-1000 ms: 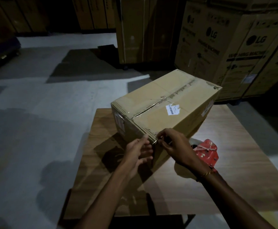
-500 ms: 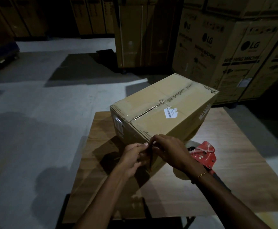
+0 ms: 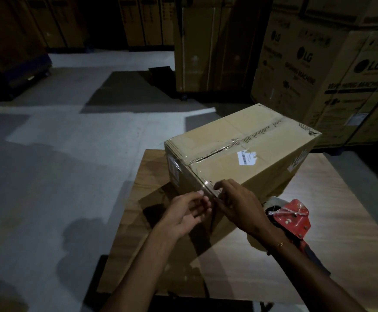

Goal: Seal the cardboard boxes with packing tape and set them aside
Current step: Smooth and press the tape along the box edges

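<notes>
A closed brown cardboard box (image 3: 246, 149) with a white barcode label stands on a wooden table (image 3: 341, 221). Clear tape runs along its top seam and glints at the near corner. My left hand (image 3: 185, 212) hovers just left of that near corner, fingers loosely spread, holding nothing I can see. My right hand (image 3: 235, 203) lies on the corner, straight fingers pressing the tape against the cardboard. A red tape dispenser (image 3: 293, 219) lies on the table behind my right wrist.
Large printed appliance cartons (image 3: 332, 75) are stacked at the back right, and tall cartons (image 3: 206, 46) stand behind the table. Grey concrete floor (image 3: 60, 154) spreads to the left. The table's left edge lies close to the box.
Both hands pinched something at the near corner before. Now the left hand has pulled back and loosened, and the right hand's fingers lie flat over the corner tape.
</notes>
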`<state>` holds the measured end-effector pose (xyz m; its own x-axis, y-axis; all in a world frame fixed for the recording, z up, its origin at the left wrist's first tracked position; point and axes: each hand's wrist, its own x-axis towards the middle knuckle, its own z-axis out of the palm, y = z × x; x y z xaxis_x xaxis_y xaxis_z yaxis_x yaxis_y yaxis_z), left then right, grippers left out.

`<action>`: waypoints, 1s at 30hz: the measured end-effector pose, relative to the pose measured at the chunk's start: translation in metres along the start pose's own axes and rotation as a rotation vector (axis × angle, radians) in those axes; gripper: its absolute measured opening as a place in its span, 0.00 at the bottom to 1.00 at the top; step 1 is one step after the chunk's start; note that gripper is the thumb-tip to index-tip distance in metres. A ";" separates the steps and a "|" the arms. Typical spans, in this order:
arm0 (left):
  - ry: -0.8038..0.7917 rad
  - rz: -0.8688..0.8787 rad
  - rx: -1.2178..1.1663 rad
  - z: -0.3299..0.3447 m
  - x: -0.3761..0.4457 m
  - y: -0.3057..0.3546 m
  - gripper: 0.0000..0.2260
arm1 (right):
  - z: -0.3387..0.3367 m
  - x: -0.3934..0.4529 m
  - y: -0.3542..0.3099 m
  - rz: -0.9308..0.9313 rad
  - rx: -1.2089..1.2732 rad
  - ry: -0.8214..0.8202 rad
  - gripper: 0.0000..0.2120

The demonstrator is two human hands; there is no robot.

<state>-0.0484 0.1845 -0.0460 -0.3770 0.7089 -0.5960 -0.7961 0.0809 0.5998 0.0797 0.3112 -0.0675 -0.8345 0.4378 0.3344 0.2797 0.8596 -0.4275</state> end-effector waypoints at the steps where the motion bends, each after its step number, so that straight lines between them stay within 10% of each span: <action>1: -0.014 -0.014 -0.025 0.002 0.000 -0.001 0.03 | -0.004 0.000 -0.002 0.086 0.145 0.031 0.12; 9: -0.081 -0.043 -0.078 0.010 0.000 -0.004 0.02 | -0.022 0.008 -0.030 0.526 0.805 0.050 0.12; 20: -0.003 -0.014 0.140 0.000 -0.001 -0.006 0.07 | -0.018 0.016 -0.037 0.511 0.753 0.093 0.12; 26: 0.597 0.765 0.786 -0.020 0.019 0.037 0.08 | -0.012 0.015 -0.037 0.315 0.446 0.065 0.17; 30: 0.313 0.990 1.547 -0.028 0.066 0.090 0.19 | -0.015 0.018 -0.043 0.184 0.389 0.038 0.17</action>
<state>-0.1584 0.2191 -0.0467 -0.5814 0.7666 0.2728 0.7553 0.3837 0.5314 0.0602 0.2862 -0.0305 -0.7673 0.5905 0.2503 0.2169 0.6062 -0.7652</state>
